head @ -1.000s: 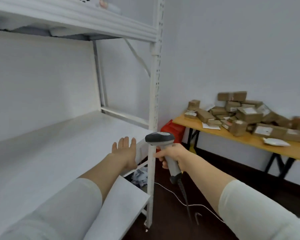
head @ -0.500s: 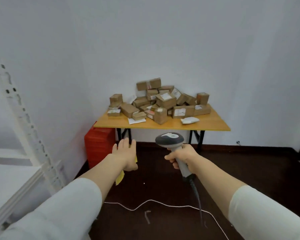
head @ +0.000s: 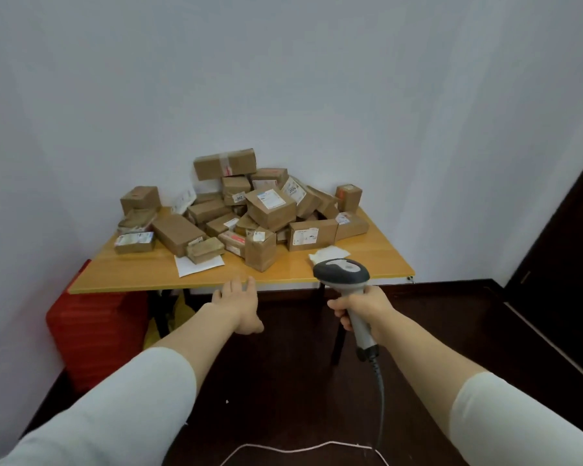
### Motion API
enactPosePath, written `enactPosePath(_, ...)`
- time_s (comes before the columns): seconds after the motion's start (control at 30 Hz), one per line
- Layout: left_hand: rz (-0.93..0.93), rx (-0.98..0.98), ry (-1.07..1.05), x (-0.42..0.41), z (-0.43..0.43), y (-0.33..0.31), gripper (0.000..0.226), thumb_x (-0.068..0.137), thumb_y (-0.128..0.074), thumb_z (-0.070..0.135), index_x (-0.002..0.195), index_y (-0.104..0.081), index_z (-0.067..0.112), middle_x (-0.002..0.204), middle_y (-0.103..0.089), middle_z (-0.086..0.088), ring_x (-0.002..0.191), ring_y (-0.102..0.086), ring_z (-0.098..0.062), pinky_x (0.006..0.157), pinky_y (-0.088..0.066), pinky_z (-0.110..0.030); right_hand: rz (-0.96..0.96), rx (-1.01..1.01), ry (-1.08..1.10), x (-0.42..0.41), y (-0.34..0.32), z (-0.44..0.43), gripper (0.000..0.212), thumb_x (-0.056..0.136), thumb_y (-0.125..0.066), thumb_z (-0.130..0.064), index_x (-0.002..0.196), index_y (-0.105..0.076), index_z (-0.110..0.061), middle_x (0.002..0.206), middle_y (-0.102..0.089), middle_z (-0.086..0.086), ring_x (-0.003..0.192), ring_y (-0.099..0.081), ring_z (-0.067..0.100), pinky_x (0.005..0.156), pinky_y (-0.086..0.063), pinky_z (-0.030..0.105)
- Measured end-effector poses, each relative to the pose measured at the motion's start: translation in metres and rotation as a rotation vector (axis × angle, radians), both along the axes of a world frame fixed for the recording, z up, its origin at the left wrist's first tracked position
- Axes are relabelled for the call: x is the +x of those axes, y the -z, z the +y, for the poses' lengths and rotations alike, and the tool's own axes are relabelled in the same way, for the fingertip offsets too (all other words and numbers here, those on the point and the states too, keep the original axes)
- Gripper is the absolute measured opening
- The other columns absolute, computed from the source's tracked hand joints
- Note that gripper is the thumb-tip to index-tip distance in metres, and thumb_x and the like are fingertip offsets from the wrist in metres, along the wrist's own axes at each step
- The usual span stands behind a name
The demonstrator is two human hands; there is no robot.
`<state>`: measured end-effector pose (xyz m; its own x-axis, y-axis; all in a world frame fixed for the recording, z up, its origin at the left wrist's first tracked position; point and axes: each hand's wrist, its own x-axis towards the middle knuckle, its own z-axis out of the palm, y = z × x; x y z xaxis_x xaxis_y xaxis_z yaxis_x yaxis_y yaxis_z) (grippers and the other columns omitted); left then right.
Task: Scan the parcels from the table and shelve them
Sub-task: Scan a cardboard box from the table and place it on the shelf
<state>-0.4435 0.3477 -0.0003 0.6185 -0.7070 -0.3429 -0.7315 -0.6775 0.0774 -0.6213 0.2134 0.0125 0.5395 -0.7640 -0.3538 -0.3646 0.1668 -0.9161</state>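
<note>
A heap of several brown cardboard parcels [head: 249, 210] lies on a wooden table [head: 142, 274] against the white wall ahead. My right hand [head: 362, 306] grips the handle of a grey barcode scanner [head: 342, 272], whose head points at the table's front edge. My left hand [head: 238, 304] is stretched forward with straight fingers, empty, just before the table's front edge. A flat white packet [head: 329, 253] and a white sheet of paper [head: 196, 264] lie on the table near the front. The shelf is out of view.
A red crate-like box [head: 95, 327] stands on the dark floor under the table's left end. The scanner's dark cable [head: 379, 398] hangs down, and a thin white cord [head: 300, 449] trails on the floor. A dark door [head: 566, 264] is at the right.
My view has swung from the white shelf round to the parcel table, and the table is now closer. Both hands keep their pose, the right one still holding the scanner.
</note>
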Motion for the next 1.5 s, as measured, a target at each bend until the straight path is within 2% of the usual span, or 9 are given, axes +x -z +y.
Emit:
enactPosePath(0.4, 0.136, -0.228, -0.252, 0.131, -0.165, 0.031, 0.096, 0.082, -0.064, 0.054, 0.153, -0.012, 0.016, 0.156, -0.014, -0.016, 0.144, -0.014, -0.033, 0.115, -0.021, -0.041, -0.052, 0.03, 0.002, 0.141, 0.029, -0.177, 0.015, 0.081, -0.072, -0.005, 0.083, -0.057, -0.005, 0.063, -0.059, 0.01, 0.048, -0.05, 0.017, 0.049, -0.044, 0.028)
enactPosePath(0.57, 0.246, -0.471, -0.478, 0.198, -0.26, 0.041, 0.055, 0.093, -0.057, 0.036, 0.139, -0.043, 0.008, 0.14, -0.047, -0.014, 0.125, -0.046, -0.029, 0.092, -0.041, -0.03, -0.039, 0.042, -0.085, 0.23, 0.053, -0.278, 0.015, 0.082, -0.074, -0.011, 0.087, -0.061, -0.005, 0.068, -0.063, 0.011, 0.052, -0.054, 0.018, 0.052, -0.047, 0.028)
enactPosePath(0.67, 0.363, -0.601, -0.658, 0.23, -0.31, 0.046, 0.056, 0.096, -0.054, 0.033, 0.143, -0.038, 0.008, 0.138, -0.048, -0.013, 0.124, -0.047, -0.03, 0.095, -0.043, -0.036, -0.02, 0.022, -0.114, 0.277, 0.06, -0.331, 0.015, 0.08, -0.075, -0.011, 0.085, -0.06, -0.008, 0.078, -0.066, 0.009, 0.068, -0.061, 0.02, 0.068, -0.053, 0.035)
enactPosePath(0.83, 0.423, -0.755, -0.855, 0.285, -0.371, 0.059, 0.06, 0.097, -0.052, 0.033, 0.147, -0.032, 0.007, 0.141, -0.046, -0.012, 0.111, -0.053, -0.026, 0.082, -0.046, -0.033, -0.069, 0.01, -0.104, 0.359, 0.06, -0.396, 0.045, 0.079, -0.077, -0.017, 0.119, -0.056, -0.013, 0.114, -0.063, 0.007, 0.11, -0.059, 0.026, 0.095, -0.051, 0.043)
enactPosePath(0.93, 0.433, -0.824, -0.923, 0.309, -0.396, 0.063, 0.057, 0.1, -0.047, 0.036, 0.148, -0.031, 0.01, 0.143, -0.044, -0.007, 0.127, -0.045, -0.029, 0.08, -0.043, -0.029, -0.078, 0.079, -0.136, 0.396, 0.064, -0.417, 0.042, 0.08, -0.076, -0.016, 0.116, -0.055, -0.015, 0.118, -0.061, 0.007, 0.116, -0.055, 0.028, 0.1, -0.048, 0.046)
enactPosePath(1.07, 0.541, -0.841, -1.052, 0.343, -0.417, 0.077, 0.046, 0.1, -0.045, 0.028, 0.141, -0.04, 0.008, 0.128, -0.051, -0.008, 0.117, -0.049, -0.028, 0.088, -0.042, -0.034, -0.062, 0.232, -0.207, 0.428, 0.077, -0.434, 0.03, 0.08, -0.076, -0.017, 0.089, -0.048, -0.023, 0.097, -0.054, -0.001, 0.107, -0.051, 0.027, 0.1, -0.046, 0.049)
enactPosePath(1.17, 0.706, -0.859, -1.185, 0.356, -0.422, 0.09, 0.036, 0.098, -0.048, 0.032, 0.127, -0.048, 0.011, 0.126, -0.056, -0.009, 0.114, -0.053, -0.027, 0.1, -0.045, -0.041, -0.043, 0.277, -0.226, 0.442, 0.091, -0.438, 0.038, 0.079, -0.077, -0.018, 0.104, -0.048, -0.018, 0.097, -0.053, 0.001, 0.104, -0.051, 0.026, 0.099, -0.046, 0.05)
enactPosePath(1.27, 0.827, -0.921, -1.177, 0.356, -0.427, 0.097, 0.024, 0.1, -0.047, 0.033, 0.119, -0.048, 0.018, 0.119, -0.058, -0.004, 0.103, -0.053, -0.022, 0.091, -0.044, -0.039, -0.042, 0.29, -0.194, 0.449, 0.098, -0.439, 0.05, 0.076, -0.079, -0.015, 0.113, -0.046, -0.016, 0.096, -0.053, 0.001, 0.1, -0.052, 0.026, 0.097, -0.048, 0.05)
enactPosePath(1.5, 1.007, -1.267, -1.076, 0.348, -0.42, 0.073, 0.061, 0.085, -0.068, 0.016, 0.135, -0.034, 0.031, 0.113, -0.063, -0.005, 0.099, -0.062, -0.023, 0.073, -0.053, -0.037, -0.2, 0.257, -0.102, 0.441, 0.078, -0.44, 0.055, 0.071, -0.079, -0.003, 0.115, -0.049, -0.017, 0.108, -0.059, 0.006, 0.103, -0.057, 0.028, 0.082, -0.055, 0.042)
